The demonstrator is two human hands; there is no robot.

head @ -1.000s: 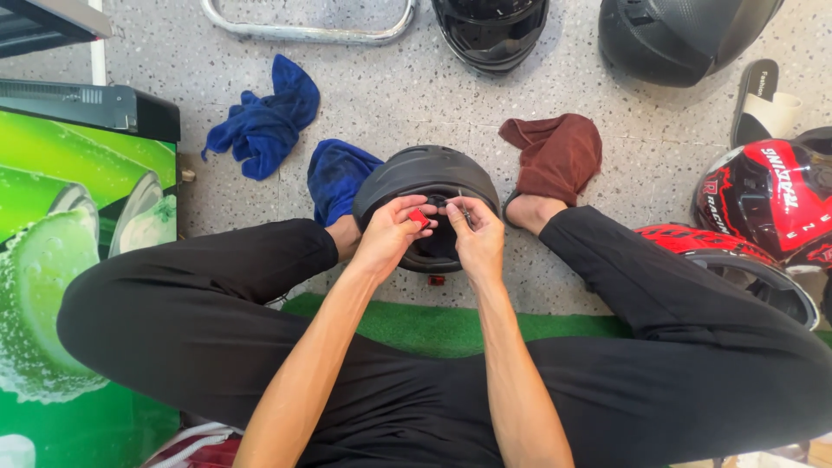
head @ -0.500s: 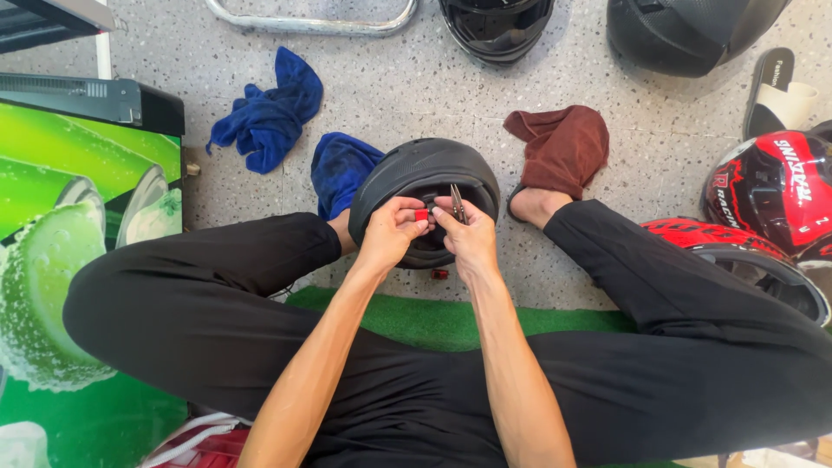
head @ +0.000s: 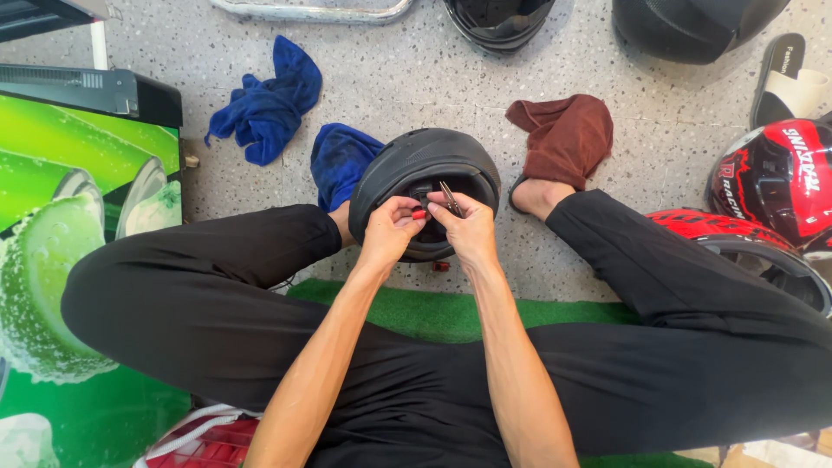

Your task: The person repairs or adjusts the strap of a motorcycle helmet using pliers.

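Black helmet (head: pixel 414 165) wedged between feet for steadiness; left hand (head: pixel 392 230) pinching red-tipped piece, right hand (head: pixel 469 227) gripping small metal tool (head: pixel 449 197) at opening.

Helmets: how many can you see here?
5. A black one between the feet, under both hands. Two dark ones at the top edge, middle and right. Two red ones at right, one above the other. More may lie out of view.

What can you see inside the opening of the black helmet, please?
Inside the black helmet, both hands' fingers meet around a small metal tool and a red piece; they cover the rest.
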